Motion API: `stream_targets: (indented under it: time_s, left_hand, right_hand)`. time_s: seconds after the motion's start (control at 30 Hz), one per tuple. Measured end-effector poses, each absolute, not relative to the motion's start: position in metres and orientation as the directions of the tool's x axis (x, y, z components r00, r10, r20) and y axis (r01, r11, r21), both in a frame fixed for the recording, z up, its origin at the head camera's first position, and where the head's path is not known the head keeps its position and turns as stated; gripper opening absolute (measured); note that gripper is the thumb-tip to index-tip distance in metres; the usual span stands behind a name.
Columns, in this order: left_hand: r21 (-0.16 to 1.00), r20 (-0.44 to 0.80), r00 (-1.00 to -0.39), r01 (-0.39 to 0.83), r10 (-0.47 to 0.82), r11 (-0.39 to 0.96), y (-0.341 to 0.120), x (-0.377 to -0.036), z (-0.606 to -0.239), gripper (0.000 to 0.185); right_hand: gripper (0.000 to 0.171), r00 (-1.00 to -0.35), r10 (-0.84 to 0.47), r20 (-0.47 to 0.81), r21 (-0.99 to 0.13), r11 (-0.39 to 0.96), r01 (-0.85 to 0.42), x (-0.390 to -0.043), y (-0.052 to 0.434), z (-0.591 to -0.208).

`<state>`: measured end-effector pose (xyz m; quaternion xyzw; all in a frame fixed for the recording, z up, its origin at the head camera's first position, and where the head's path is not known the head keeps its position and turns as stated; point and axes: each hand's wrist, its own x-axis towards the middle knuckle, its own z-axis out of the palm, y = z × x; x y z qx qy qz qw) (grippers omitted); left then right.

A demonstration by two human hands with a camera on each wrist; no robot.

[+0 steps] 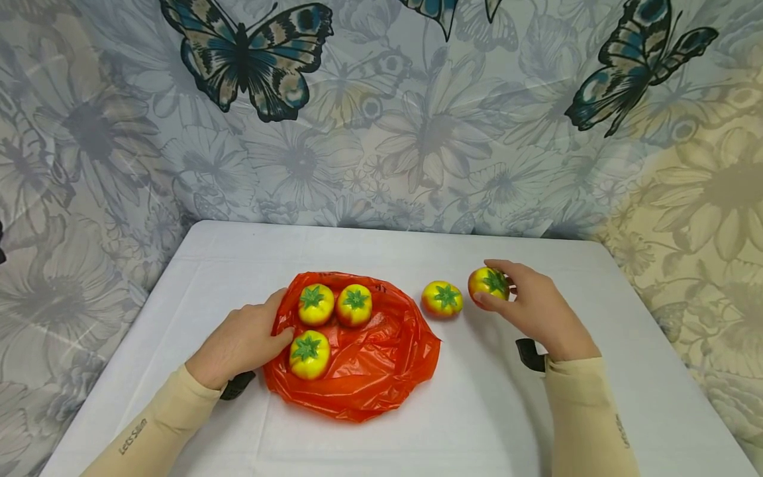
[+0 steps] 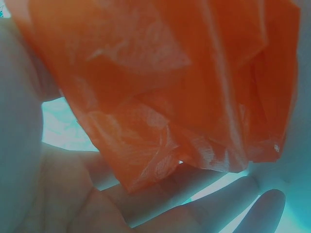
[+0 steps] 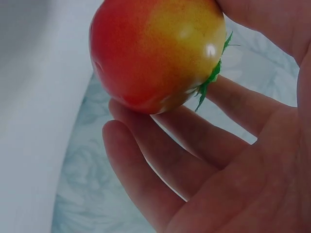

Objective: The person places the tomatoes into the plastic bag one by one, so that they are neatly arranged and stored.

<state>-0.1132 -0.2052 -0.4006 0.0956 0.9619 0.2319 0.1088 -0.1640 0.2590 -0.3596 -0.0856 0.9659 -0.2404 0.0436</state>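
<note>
A red plastic bag (image 1: 381, 344) lies spread on the table with its mouth open. Three yellow-red tomatoes with green leafy tops are inside its left part: one at the back left (image 1: 316, 305), a second beside it (image 1: 354, 305), a third nearer the front (image 1: 309, 355). My left hand (image 1: 247, 341) holds the bag's left edge, thumb on the near side; in the left wrist view the orange-red film (image 2: 146, 87) hangs between thumb and fingers. Right of the bag, my right hand (image 1: 533, 305) grips another tomato (image 3: 155, 53) between thumb and fingertips.
One more tomato (image 1: 442, 299) sits on the white-covered table (image 1: 477, 424), between the bag and my right hand. Behind the table hangs a cloth backdrop (image 1: 369, 152) with flowers and butterflies. Dark wrist devices (image 1: 530, 355) are strapped under both wrists.
</note>
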Motion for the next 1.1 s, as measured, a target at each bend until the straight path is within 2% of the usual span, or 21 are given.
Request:
stream_targets:
  time_s: [0.53, 1.1]
  left_hand:
    - [0.473, -0.166, -0.957, 0.134, 0.237, 0.871, -0.206, -0.114, -0.4, 0.075]
    - [0.467, -0.164, -0.96, 0.127, 0.227, 0.875, -0.205, -0.113, -0.4, 0.075]
  right_hand:
    - [0.071, -0.968, -0.25, 0.019, -0.496, 0.838, -0.227, -0.149, 0.235, -0.342]
    - [0.065, -0.922, -0.385, 0.045, -0.481, 0.8, -0.358, -0.142, 0.184, -0.353]
